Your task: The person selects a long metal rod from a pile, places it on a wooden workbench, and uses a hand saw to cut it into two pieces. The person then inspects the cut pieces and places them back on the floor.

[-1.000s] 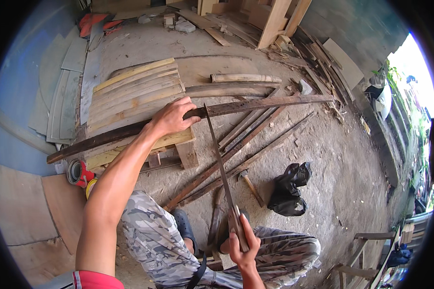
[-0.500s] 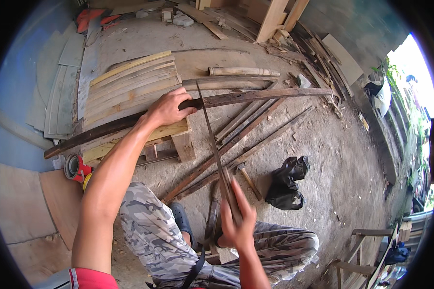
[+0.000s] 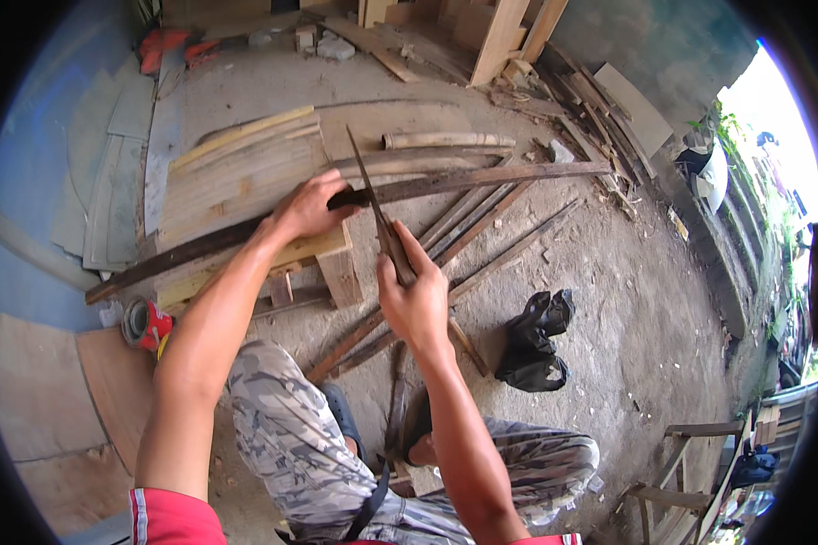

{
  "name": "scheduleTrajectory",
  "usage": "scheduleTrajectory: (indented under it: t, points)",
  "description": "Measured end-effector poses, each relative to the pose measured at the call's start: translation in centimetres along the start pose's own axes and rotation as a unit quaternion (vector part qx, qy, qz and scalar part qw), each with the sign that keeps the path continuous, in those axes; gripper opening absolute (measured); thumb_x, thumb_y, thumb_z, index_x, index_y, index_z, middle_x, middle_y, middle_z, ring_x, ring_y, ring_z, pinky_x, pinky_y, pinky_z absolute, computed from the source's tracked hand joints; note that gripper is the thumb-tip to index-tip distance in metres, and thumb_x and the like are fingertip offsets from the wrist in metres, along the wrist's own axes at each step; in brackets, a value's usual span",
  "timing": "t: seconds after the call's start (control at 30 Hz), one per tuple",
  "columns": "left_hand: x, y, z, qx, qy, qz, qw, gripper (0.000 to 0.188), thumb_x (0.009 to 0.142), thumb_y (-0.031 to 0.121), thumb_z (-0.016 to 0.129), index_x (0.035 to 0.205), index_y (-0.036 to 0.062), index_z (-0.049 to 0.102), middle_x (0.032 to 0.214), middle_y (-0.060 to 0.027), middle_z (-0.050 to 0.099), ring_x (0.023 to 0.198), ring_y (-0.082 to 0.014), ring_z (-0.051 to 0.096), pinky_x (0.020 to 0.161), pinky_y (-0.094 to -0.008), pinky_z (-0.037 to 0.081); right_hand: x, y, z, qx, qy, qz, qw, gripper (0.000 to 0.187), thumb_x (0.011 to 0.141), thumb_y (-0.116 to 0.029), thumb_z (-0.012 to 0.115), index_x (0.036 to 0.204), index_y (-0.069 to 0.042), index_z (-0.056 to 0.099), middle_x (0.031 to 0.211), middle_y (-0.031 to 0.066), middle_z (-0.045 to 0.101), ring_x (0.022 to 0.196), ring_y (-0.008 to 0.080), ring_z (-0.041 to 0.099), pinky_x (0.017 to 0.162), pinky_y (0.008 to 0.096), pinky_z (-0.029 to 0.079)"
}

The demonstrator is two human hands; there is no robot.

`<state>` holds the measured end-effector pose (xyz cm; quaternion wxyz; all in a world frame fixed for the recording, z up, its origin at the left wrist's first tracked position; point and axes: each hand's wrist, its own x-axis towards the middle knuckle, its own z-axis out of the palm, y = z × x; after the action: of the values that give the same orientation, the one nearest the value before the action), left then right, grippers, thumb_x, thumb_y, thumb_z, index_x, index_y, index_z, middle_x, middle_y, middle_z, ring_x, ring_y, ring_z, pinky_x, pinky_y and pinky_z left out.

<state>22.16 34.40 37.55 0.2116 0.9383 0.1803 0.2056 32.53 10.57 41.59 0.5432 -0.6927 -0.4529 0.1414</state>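
Left hand (image 3: 307, 209) clasped around long dark-brown wooden beam (image 3: 491, 180), right hand (image 3: 415, 298) wrapped around slim dark metal handsaw (image 3: 379, 216), blade (image 3: 357, 154) crossing beam, pale slatted wooden pallet (image 3: 245, 173) beneath

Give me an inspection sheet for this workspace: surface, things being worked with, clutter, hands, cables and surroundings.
Surface: low, pale slatted wooden platform on a rough grey-brown floor.
Job's things: long dark-brown wooden beam runs across the platform; long, narrow metal handsaw crosses it, blade beside the left hand.
Clutter: crumpled black plastic bag, pale wooden tool handle, long thin wooden strips, red cylindrical can.
Left hand: gripping the beam.
Right hand: gripping the handsaw's handle.
Cables: nothing seen.
Surroundings: blue wall at left; heaped brown wood scraps at upper right; green leafy plants by a bright opening.
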Motion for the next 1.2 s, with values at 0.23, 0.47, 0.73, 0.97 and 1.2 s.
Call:
scheduleTrajectory:
  t: [0.23, 0.47, 0.73, 0.97, 1.2]
  points:
    - [-0.3, -1.4, 1.2, 0.012, 0.011, 0.009, 1.000, 0.053, 0.089, 0.049, 0.073, 0.109, -0.0003, 0.069, 0.100, -0.0124, 0.061, 0.092, -0.0284, 0.063, 0.080, -0.0427, 0.053, -13.3, -5.5, -8.5, -0.006, -0.045, 0.110, 0.993, 0.054, 0.089, -0.008, 0.068, 0.141, -0.001, 0.055, 0.106, 0.0245, 0.073, 0.098, 0.0306, 0.074, 0.080, 0.0340, 0.057]
    - [-0.2, -0.6, 0.9, 0.024, 0.003, -0.017, 1.000, 0.057, 0.092, 0.053, 0.066, 0.106, -0.0025, 0.067, 0.102, -0.0171, 0.061, 0.098, -0.0342, 0.064, 0.085, -0.0431, 0.051, -5.0, -6.8, -8.2, -0.009, -0.063, 0.087, 0.994, 0.049, 0.090, -0.017, 0.066, 0.136, 0.000, 0.058, 0.103, 0.0305, 0.069, 0.098, 0.0416, 0.069, 0.082, 0.0403, 0.057]
    - [0.2, 0.5, 0.0, 0.009, 0.011, -0.027, 1.000, 0.033, 0.088, 0.027, 0.076, 0.109, 0.0016, 0.071, 0.106, -0.0151, 0.066, 0.101, -0.0337, 0.065, 0.086, -0.0416, 0.053, 0.7, -2.8, -2.1, -0.002, -0.023, 0.064, 0.998, 0.050, 0.091, -0.021, 0.063, 0.138, -0.003, 0.058, 0.111, 0.0264, 0.071, 0.106, 0.0403, 0.068, 0.093, 0.0398, 0.054]
    - [-0.2, 1.1, 0.2, 0.066, -0.018, -0.069, 0.995, 0.041, 0.093, 0.039, 0.068, 0.119, 0.0074, 0.066, 0.123, -0.0118, 0.060, 0.111, -0.0306, 0.063, 0.094, -0.0464, 0.053, -3.8, -1.9, -3.8, 0.033, 0.031, 0.055, 0.997, 0.050, 0.092, -0.015, 0.068, 0.140, -0.004, 0.058, 0.112, 0.0240, 0.073, 0.106, 0.0287, 0.072, 0.089, 0.0350, 0.055]
    - [-0.2, -1.0, 0.7, 0.247, -0.099, 0.040, 0.963, 0.067, 0.097, 0.057, 0.051, 0.153, 0.0209, 0.043, 0.161, -0.0022, 0.035, 0.144, -0.0246, 0.038, 0.122, -0.0476, 0.029, -7.8, -0.1, -5.0, 0.058, 0.055, 0.062, 0.995, 0.053, 0.092, -0.013, 0.069, 0.143, -0.005, 0.056, 0.110, 0.0176, 0.075, 0.100, 0.0137, 0.070, 0.086, 0.0271, 0.052]
